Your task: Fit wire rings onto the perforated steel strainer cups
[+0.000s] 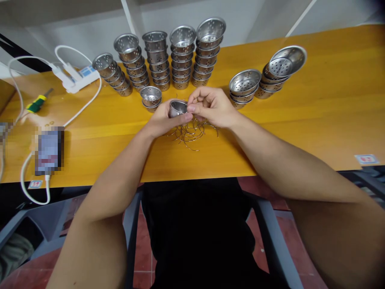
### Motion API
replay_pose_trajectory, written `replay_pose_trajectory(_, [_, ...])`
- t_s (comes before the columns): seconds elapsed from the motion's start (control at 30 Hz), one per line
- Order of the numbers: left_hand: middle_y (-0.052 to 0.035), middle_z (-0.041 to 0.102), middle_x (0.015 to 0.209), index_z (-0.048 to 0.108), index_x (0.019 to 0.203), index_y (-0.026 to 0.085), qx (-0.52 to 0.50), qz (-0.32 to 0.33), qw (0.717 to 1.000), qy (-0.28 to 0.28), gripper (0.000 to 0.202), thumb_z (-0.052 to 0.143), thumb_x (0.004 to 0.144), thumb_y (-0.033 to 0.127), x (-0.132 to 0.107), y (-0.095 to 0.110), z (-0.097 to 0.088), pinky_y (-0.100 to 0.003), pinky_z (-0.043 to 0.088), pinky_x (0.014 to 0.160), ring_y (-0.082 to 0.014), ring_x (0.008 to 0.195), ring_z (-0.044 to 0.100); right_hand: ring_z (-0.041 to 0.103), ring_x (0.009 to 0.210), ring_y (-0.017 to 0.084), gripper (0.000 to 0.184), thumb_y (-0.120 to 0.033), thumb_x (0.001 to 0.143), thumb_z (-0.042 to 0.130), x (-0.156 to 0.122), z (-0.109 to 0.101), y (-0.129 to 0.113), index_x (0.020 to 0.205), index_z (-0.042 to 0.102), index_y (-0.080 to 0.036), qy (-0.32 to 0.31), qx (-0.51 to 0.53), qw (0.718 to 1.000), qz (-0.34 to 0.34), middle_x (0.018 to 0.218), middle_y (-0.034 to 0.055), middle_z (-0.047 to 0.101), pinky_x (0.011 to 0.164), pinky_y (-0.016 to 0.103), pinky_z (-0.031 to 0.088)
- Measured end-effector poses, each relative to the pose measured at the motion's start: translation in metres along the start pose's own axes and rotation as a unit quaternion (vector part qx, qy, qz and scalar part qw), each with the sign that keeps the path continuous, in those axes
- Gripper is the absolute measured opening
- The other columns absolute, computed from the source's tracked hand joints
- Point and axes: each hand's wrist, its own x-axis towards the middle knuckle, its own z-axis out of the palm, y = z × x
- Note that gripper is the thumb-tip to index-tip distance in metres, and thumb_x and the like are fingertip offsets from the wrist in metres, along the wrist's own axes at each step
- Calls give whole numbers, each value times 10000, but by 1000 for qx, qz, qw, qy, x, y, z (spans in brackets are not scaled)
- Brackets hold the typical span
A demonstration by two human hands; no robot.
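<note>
A small perforated metal cup (178, 107) is gripped in my left hand (165, 118), tilted with its opening up and toward me. At the cup's right rim my right hand (209, 106) is closed, thumb and fingertips pinched together. Whatever sits in that pinch is too small to make out. Beneath both hands lies a loose tangle of thin curved wires (192, 134) on the table. Just left of my left hand stands a short stack of similar perforated cups (150, 98).
Several tall stacks of perforated cups (182, 60) line the table's back. Two more stacks of wider cups (245, 86) stand at right. To the left are a power strip (80, 80) with white cables, a green-yellow screwdriver (37, 103) and a phone (48, 150) on a cable.
</note>
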Motion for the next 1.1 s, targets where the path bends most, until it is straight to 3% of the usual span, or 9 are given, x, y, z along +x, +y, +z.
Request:
replay_pose_trajectory(0.1, [-60,815,1097,772,1192,226,36,31,999,10,1016,1115,634,1003,0,-4,0,-433,724,930,-255,1009,822,519,561,133,778,-904,773,1154,1,2,4,983,742,-280,9,13,1000,6,759,-36,658,477,302,435])
replay_pose_trajectory(0.37, [-79,849,1171,760,1255,216,64,50,997,20,980,1086,730,977,-1,-12,-2,-506,734,1098,-298,1124,867,546,540,120,808,-926,759,1147,1,5,2,967,717,-275,23,13,1000,4,749,-48,664,473,291,458])
replay_pose_trajectory(1.1, [-109,890,1239,774,1263,215,76,43,996,25,997,1098,703,973,-1,-13,-6,-484,748,1085,-308,1160,881,557,617,150,816,-950,743,1138,1,3,3,952,701,-293,0,-4,1000,27,788,-36,659,505,320,477])
